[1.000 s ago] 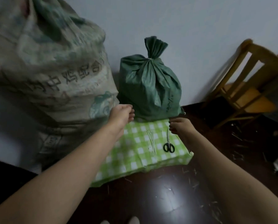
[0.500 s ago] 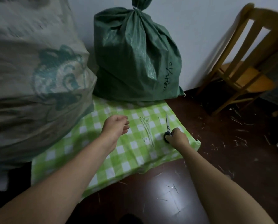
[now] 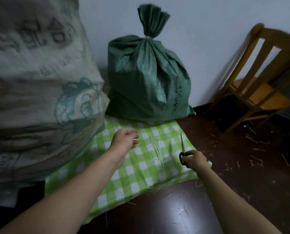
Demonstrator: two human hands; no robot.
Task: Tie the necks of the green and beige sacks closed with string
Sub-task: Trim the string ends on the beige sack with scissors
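Beige sack (image 3: 39, 81) neck cut off; right hand (image 3: 194, 160) apparently grips scissors (image 3: 182, 146).

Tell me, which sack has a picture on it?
The big beige sack on the left; it has a teal drawing, while the green sack shows only dark handwriting.

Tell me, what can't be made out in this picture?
Head view:
- beige sack: neck cut off by the top edge; print blurred.
- left hand: curled fingers face away, so any string inside is hidden.
- scissors: handles partly covered by the right hand.
- green sack: handwriting too small to read.
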